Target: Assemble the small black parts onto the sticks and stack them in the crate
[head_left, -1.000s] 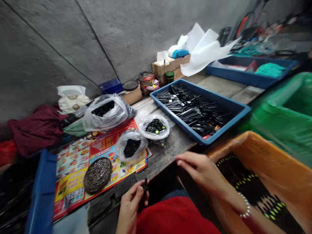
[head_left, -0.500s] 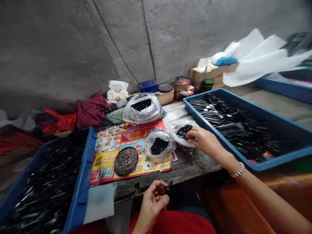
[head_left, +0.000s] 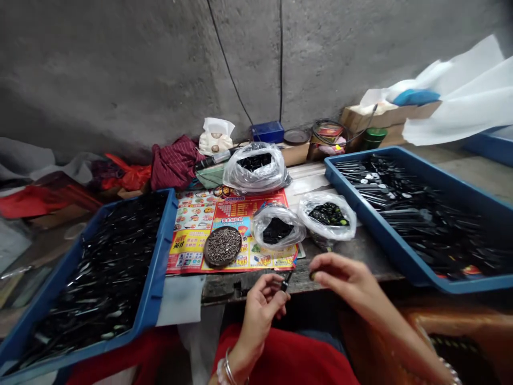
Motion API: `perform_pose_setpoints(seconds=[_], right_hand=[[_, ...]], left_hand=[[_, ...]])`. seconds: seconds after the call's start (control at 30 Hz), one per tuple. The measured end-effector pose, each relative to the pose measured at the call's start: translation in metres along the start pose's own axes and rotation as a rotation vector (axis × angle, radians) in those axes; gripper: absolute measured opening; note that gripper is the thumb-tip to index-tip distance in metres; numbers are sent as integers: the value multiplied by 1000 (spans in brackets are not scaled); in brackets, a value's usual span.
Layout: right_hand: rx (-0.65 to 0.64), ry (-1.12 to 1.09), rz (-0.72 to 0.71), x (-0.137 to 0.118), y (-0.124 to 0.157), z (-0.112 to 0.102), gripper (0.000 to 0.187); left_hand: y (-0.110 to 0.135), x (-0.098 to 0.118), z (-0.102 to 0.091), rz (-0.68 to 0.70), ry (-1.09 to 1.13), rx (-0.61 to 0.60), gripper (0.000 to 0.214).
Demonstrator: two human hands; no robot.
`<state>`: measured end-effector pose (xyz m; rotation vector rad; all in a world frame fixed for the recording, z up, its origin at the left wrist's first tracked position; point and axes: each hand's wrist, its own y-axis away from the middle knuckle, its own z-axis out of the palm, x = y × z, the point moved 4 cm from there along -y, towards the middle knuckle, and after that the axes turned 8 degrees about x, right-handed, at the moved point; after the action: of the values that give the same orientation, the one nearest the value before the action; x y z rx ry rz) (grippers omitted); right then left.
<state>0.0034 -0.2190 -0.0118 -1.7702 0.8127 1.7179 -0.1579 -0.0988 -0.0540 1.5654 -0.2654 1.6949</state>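
left hand (head_left: pixel 260 302) grip holds black part (head_left: pixel 285 284), right hand (head_left: pixel 347 278) pinches dark bit (head_left: pixel 312 276); flyer (head_left: pixel 236 209) unreadable.

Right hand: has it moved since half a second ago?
Yes. The right hand, pinching a small dark piece, has drawn back from the clear plastic bag of black-and-green parts toward the body.

- Blue: left tray (head_left: pixel 159 262), right tray (head_left: pixel 395 251); glossy black contents.
- Red and yellow, with small pictures: flyer (head_left: pixel 240 206).
- Dark red with thin stripes: cloth (head_left: pixel 174 166).
- Black: small piece (head_left: pixel 285 283).
- Dark, greenish: tiny bit (head_left: pixel 312 276).
- Black with green spots: bagged bits (head_left: pixel 328 215).
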Motion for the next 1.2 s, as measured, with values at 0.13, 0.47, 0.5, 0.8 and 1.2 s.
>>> perform_pose_setpoints(seconds=[0.13,0.47,0.5,0.8,1.2], right_hand=[[-113,-304,195,35,54,55,19],[114,-489,458,75,93,99,44],[113,-495,466,76,94,98,44],[50,-544,494,78,100,100,44],[207,-530,501,69,83,53,41]], left_hand=[[3,1,7,27,101,24,40],[7,-14,6,101,-18,105,28],[6,-14,6,108,-32,105,28],[5,-16,2,143,-132,115,25],[13,-16,0,62,-77,43,27]])
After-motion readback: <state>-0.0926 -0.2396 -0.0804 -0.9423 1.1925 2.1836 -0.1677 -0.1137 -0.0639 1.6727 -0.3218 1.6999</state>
